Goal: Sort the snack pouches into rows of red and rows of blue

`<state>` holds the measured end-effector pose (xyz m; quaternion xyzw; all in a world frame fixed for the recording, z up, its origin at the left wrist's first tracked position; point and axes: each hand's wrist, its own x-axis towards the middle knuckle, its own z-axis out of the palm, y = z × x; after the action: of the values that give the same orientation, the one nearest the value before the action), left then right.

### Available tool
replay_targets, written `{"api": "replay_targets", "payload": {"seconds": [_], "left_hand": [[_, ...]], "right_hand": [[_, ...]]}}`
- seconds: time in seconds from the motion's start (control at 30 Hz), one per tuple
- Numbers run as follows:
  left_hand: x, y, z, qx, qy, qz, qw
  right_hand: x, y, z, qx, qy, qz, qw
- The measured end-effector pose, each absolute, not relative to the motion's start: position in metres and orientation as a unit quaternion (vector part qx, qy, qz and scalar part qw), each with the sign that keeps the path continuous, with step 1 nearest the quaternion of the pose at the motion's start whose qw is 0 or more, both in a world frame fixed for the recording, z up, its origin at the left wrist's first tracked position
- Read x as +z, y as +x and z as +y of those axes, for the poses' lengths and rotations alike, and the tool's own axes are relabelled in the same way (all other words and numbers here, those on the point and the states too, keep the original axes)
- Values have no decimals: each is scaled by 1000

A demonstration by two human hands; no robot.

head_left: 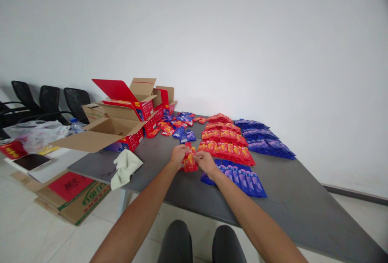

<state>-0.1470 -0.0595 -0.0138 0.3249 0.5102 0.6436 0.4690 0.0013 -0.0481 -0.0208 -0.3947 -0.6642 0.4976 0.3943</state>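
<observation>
Between my two hands is a red packet (190, 161) with orange print, held upright just over the table. My left hand (179, 154) grips its upper left side with closed fingers. On the other side, my right hand (205, 162) pinches the packet's right edge. A second red piece shows partly behind it, low on the left. Right beside my right hand lies a row of overlapping blue packets (242, 178). Behind that are several rows of red packets (226, 150). A few loose blue packets (188, 135) lie just beyond my left hand.
Rows of blue packets (266, 139) lie at the back right of the grey table (291, 198). Open red cartons (133, 139) line its left side, near a pale cloth (125, 168). Loose mixed packets (168, 127) are scattered behind. Flattened cardboard (69, 194) sits on the floor at left.
</observation>
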Motion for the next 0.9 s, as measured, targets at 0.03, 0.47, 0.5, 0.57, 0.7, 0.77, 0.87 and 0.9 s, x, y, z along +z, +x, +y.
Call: {"api": "replay_targets", "payload": {"seconds": [0.03,0.47,0.5,0.57,0.7,0.77,0.87,0.9], "left_hand": [[-15,-147,-59,646,324,512,465],[-8,-146,-62,627,313,520,488],[-8,-144,-65,596,332,526,508],[-9,-142,-71,534,368,543,533],[-14,-137,-77,506,394,585,497],[-16,-135,-76,517,397,599,465],[-19,-132,-73,531,395,603,446],[-20,-131,-72,535,391,606,440]], "right_hand": [[-20,1,-49,507,-393,-658,394],[-19,8,-56,526,-420,-649,356],[-20,8,-55,516,-427,-641,376],[-22,7,-52,502,-437,-631,399],[-24,6,-49,495,-444,-623,411],[-25,7,-49,498,-444,-623,409],[-22,9,-51,477,-454,-626,418],[-20,10,-52,459,-461,-632,422]]}}
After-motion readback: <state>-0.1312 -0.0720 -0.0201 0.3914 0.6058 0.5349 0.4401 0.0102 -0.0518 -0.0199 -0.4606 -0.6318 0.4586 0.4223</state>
